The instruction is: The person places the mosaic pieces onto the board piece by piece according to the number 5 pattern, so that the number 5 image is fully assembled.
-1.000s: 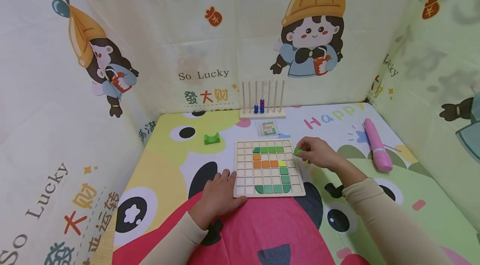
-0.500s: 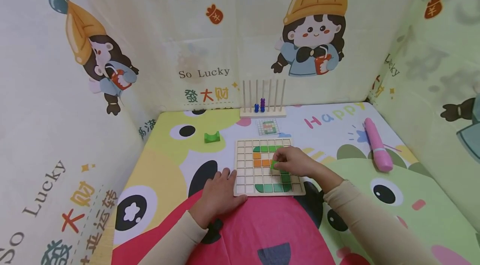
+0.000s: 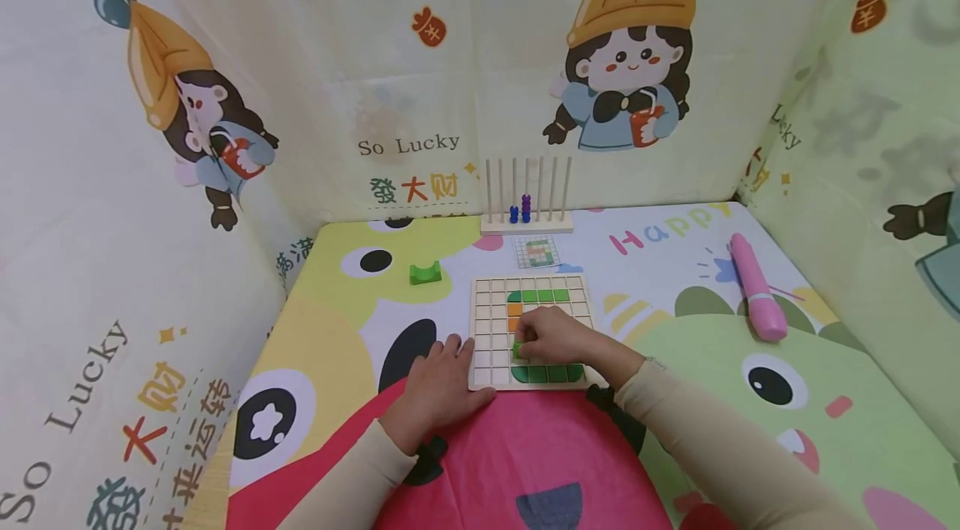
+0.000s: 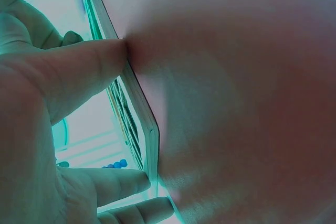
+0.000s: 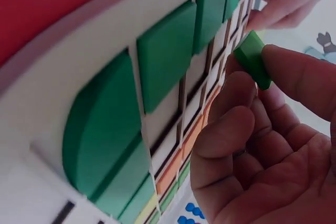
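Observation:
My right hand (image 3: 558, 337) pinches a small green tile (image 5: 253, 59) between thumb and fingers, over the lower left part of a wooden grid board (image 3: 483, 309). Dark green tiles (image 5: 165, 56) line the board's near row in the right wrist view. A lighter green row (image 3: 546, 295) lies near the far side, with an orange tile (image 3: 514, 310) below its left end; my right hand covers much of the middle. My left hand (image 3: 442, 387) rests at the board's near left corner, fingers fairly straight. In the left wrist view its thumb (image 4: 97, 69) touches the board's edge.
Behind the board lies a small pattern card (image 3: 537, 252), then a peg rack (image 3: 527, 226) with blue and purple beads. A green notched block (image 3: 425, 272) lies left of the board. A pink wand-like object (image 3: 757, 288) lies at the right. Printed cloth covers the table.
My right hand has carried the green tile leftward and toward me, from beyond the board's right edge to over its lower left part. My left hand has stayed at the corner.

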`<move>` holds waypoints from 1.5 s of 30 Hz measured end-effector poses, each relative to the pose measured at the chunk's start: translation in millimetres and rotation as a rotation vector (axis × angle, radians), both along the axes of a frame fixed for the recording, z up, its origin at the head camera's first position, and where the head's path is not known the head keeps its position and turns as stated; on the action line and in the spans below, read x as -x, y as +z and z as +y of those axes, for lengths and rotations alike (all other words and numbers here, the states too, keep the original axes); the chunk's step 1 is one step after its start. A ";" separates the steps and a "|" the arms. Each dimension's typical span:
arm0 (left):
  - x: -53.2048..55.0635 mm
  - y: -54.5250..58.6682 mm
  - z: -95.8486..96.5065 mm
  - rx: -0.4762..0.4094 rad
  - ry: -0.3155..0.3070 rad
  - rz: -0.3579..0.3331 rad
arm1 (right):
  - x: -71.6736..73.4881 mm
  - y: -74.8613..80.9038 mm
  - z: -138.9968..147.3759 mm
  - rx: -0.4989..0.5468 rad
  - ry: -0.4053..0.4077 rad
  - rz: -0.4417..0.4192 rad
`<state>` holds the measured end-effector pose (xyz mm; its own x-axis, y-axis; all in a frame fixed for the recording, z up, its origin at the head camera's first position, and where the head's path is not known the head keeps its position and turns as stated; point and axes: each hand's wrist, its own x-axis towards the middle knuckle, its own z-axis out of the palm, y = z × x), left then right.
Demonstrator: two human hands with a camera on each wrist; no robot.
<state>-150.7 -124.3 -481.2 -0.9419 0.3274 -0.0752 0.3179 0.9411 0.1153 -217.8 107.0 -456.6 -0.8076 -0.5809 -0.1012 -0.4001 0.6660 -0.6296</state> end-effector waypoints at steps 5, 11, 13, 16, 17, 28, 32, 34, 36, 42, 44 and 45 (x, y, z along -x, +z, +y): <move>0.0 -1.4 0.7 -0.005 0.002 -0.007 | -1.3 -3.2 -5.6 -0.018 -0.012 -0.005; -1.6 -0.1 2.2 -0.001 0.006 -0.010 | -4.8 -6.9 -9.4 -0.063 -0.029 0.013; -1.6 0.2 2.4 0.000 0.008 -0.010 | -5.7 -7.4 -10.3 -0.083 -0.039 0.024; -1.3 -0.5 2.2 0.004 0.007 -0.004 | -6.4 -8.3 -12.1 -0.116 -0.049 0.055; -1.2 -1.1 2.0 0.006 0.006 -0.002 | -6.6 -8.9 -12.9 -0.130 -0.050 0.067; -1.5 -2.8 1.0 0.006 0.009 0.003 | -12.0 -9.9 -23.8 -0.211 -0.063 0.166; -1.5 -2.6 0.3 0.004 0.006 0.009 | -15.8 -9.6 -25.1 -0.195 -0.059 0.192; -1.5 -1.9 0.2 0.002 0.004 0.013 | -17.2 -10.3 -24.4 -0.181 -0.046 0.195; -1.6 -0.8 0.4 0.002 0.003 0.014 | -18.3 -10.7 -22.1 -0.146 -0.030 0.184; -1.5 0.7 2.2 -0.011 0.001 0.003 | -22.9 -8.8 0.8 0.000 0.015 0.115; -1.7 0.7 2.4 -0.017 -0.004 -0.006 | -27.4 -5.5 13.5 0.035 0.011 0.101; -1.3 0.9 2.3 -0.021 -0.007 -0.013 | -30.1 -3.0 20.3 0.053 -0.005 0.089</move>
<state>-149.4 -122.0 -480.4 -0.9385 0.3358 -0.0802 0.3230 0.9361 0.1393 -187.7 127.3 -459.6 -0.8152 -0.5791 0.0019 -0.4525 0.6349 -0.6262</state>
